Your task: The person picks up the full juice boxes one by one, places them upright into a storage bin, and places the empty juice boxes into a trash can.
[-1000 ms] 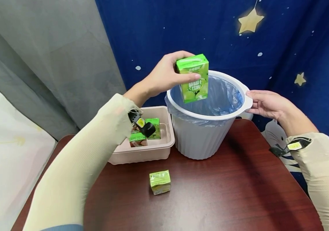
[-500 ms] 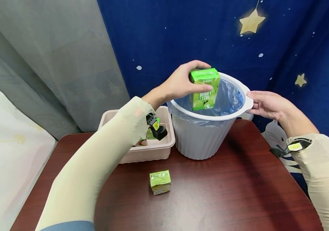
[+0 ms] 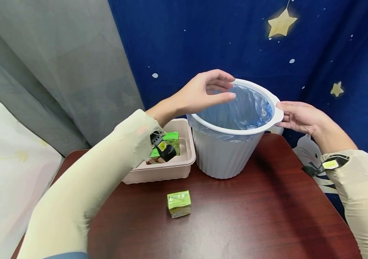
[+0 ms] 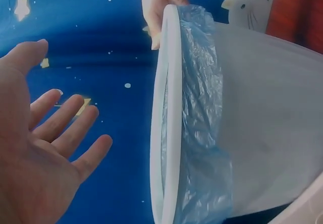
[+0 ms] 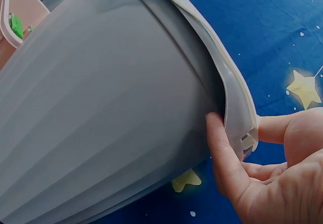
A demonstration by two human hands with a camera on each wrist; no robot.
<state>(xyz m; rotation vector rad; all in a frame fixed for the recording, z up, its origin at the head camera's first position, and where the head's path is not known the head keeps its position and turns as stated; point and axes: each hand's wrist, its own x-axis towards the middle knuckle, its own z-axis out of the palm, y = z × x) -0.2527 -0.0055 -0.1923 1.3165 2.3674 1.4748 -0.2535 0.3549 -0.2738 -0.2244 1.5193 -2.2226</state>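
1. The left hand (image 3: 203, 94) is held over the bin (image 3: 229, 151) at about 10 o'clock on its rim, fingers spread and relaxed, nothing grasped
2. The bin's handle at 3 o'clock is gripped by the right hand (image 3: 297, 117), thumb under the lip and fingers behind it, so the bin looks steadied
3. No carton can be made out inside the blue liner (image 3: 239, 109); the bottom is hidden from here
4. One green carton (image 3: 179, 204) is left on the table (image 3: 268, 216), at 7 o'clock from the bin
5. More cartons (image 3: 170, 141) are seen in the pink tray (image 3: 171, 171) at 9 o'clock, so plenty looks left to be binned
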